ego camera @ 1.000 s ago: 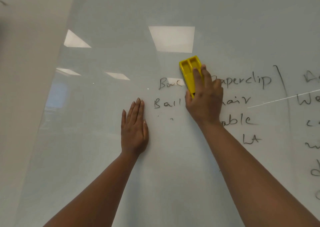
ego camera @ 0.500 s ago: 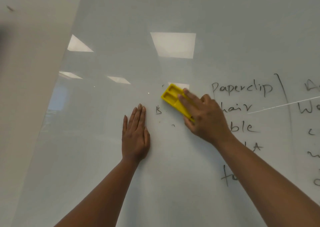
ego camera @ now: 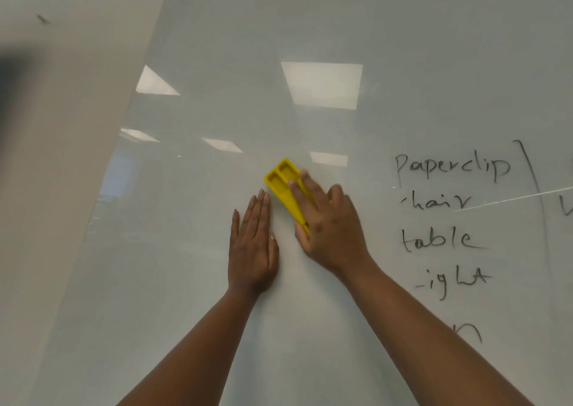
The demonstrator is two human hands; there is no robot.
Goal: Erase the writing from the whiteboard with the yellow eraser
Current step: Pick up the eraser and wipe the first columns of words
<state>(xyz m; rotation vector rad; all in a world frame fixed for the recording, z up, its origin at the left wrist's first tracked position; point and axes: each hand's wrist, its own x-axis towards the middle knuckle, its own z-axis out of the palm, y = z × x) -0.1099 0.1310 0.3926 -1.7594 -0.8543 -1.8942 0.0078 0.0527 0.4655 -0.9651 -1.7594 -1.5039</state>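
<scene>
The glossy whiteboard (ego camera: pixel 341 312) fills most of the view. My right hand (ego camera: pixel 328 226) holds the yellow eraser (ego camera: pixel 280 177) against the board, tilted with its free end up and to the left. My left hand (ego camera: pixel 252 247) lies flat on the board just left of the eraser, fingers straight and together. Black handwriting (ego camera: pixel 449 207) stands to the right of my right hand: "paperclip", "hair", "table", "ight", and a partly hidden word lower down. The board around the eraser and my left hand shows no writing.
A beige wall (ego camera: pixel 62 188) borders the board on the left. A vertical black line (ego camera: pixel 531 176) separates the word list from more writing at the far right edge. Ceiling lights (ego camera: pixel 322 84) reflect in the board.
The eraser swept down and left from the "paperclip" row to beside my left hand, tilting as it went. The words "Bal..." on the left and a leftover "B" are gone. The left hand stayed put.
</scene>
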